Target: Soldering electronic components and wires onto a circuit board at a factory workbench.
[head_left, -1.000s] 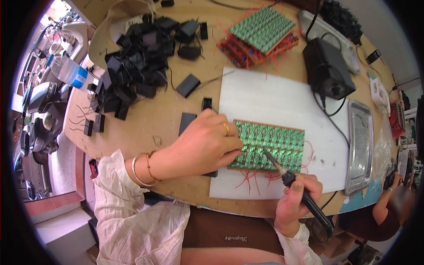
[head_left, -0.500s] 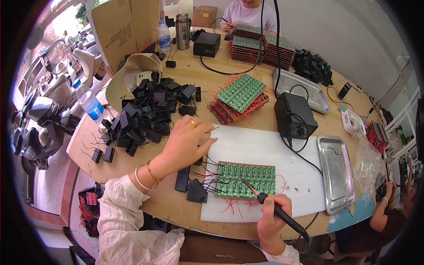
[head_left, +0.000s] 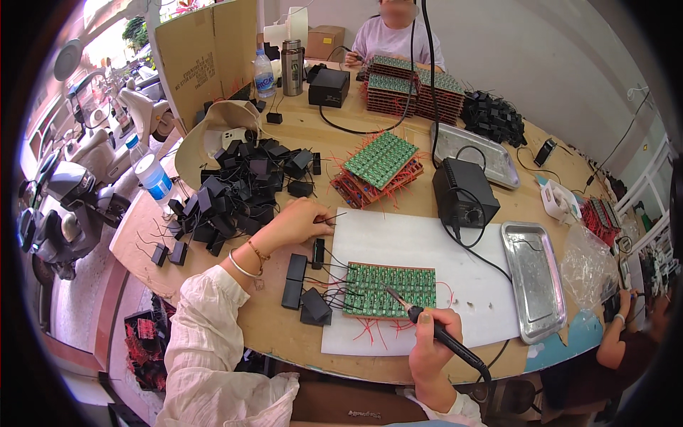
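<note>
My right hand (head_left: 432, 349) grips a soldering iron (head_left: 455, 349) with a black handle. Its metal tip points down over the middle of a green circuit board panel (head_left: 391, 292), which lies on a white foam sheet (head_left: 420, 238). Thin dark wires run from the panel's left side to black box-shaped parts (head_left: 293, 281) lying beside it. Just above these, at the sheet's left edge, my left hand (head_left: 306, 220) has its fingers pinched on a thin black wire (head_left: 341, 215); whatever else they hold is hidden. Red wires stick out below the panel.
A heap of black boxes (head_left: 242, 185) lies left, by a beige cap (head_left: 196, 139). Beyond the sheet are stacked boards (head_left: 380, 160) and a black power unit (head_left: 466, 192) with a cable. A metal tray (head_left: 533, 327) stands right. Across the table sits a person (head_left: 398, 43).
My left hand has come down to the sheet's left edge, its fingers now closer together. My right hand keeps the soldering iron over the panel. The view has shifted slightly.
</note>
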A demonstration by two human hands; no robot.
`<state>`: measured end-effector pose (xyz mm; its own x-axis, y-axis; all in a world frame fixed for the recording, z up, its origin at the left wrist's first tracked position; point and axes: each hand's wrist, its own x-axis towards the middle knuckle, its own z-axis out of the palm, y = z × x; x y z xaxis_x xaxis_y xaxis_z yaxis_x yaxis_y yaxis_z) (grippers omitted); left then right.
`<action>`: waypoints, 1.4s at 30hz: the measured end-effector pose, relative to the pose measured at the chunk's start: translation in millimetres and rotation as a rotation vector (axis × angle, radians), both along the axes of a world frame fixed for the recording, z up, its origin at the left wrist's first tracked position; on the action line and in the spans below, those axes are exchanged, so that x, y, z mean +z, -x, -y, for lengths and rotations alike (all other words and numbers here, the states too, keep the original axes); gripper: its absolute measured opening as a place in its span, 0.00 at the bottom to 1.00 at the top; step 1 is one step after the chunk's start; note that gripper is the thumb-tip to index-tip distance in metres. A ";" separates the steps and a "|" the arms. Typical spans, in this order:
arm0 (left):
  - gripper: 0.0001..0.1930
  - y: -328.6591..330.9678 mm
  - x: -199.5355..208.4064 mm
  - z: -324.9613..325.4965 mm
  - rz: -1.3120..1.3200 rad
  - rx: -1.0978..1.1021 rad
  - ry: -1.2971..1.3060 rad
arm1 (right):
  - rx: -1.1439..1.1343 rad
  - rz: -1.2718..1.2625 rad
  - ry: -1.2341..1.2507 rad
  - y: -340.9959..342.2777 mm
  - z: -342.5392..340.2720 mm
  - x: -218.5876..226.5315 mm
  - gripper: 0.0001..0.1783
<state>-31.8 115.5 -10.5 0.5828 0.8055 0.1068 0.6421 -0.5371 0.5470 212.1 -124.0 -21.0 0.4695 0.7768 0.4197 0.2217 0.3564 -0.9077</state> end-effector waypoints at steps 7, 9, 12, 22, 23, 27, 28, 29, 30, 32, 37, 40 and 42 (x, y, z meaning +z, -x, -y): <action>0.13 8.9 7.0 3.7 0.108 -0.003 -0.125 | -0.009 -0.023 0.006 0.7 -1.6 -0.9 0.08; 0.13 9.2 10.7 5.8 0.175 0.085 -0.051 | -0.012 -0.033 0.021 1.0 -0.9 -1.4 0.09; 0.13 7.6 18.2 9.8 0.306 0.177 -0.057 | -0.018 -0.016 0.028 0.3 -1.0 -2.8 0.09; 0.12 16.8 50.3 52.9 0.414 0.266 -0.175 | -0.181 0.449 -0.291 0.0 -9.2 -4.1 0.11; 0.12 21.6 51.2 60.1 0.423 0.282 -0.167 | -0.224 0.545 -0.357 -0.1 -12.7 -4.5 0.12; 0.12 38.3 53.1 77.5 0.631 0.367 -0.105 | -0.323 0.778 -0.502 0.3 -23.6 -8.6 0.15; 0.12 41.7 53.7 79.5 0.668 0.364 -0.143 | -0.338 0.813 -0.521 0.8 -26.4 -10.2 0.16; 0.12 44.7 54.3 81.1 0.690 0.364 -0.156 | -0.352 0.834 -0.525 -0.1 -28.6 -11.4 0.17; 0.11 46.8 54.7 81.8 0.714 0.378 -0.168 | -0.372 0.842 -0.507 -0.8 -30.9 -12.8 0.16; 0.10 49.7 54.5 83.6 0.686 0.353 -0.294 | -0.421 0.826 -0.482 -3.4 -34.4 -15.1 0.15; 0.07 53.5 51.6 84.7 0.621 0.282 -0.643 | -0.541 0.832 -0.458 -10.7 -39.5 -18.0 0.12; 0.07 55.2 46.4 82.3 0.617 0.256 -0.693 | -0.651 0.799 -0.433 -18.8 -39.9 -23.3 0.10; 0.06 55.7 43.9 82.7 0.607 0.248 -0.639 | -0.654 0.701 -0.300 -24.0 -32.8 -28.0 0.11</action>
<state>-87.4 32.8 33.4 0.0996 0.5826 0.8067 0.4785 -0.7388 0.4745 236.1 -91.3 -48.9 0.3382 0.2718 0.9010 0.9057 0.1662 -0.3901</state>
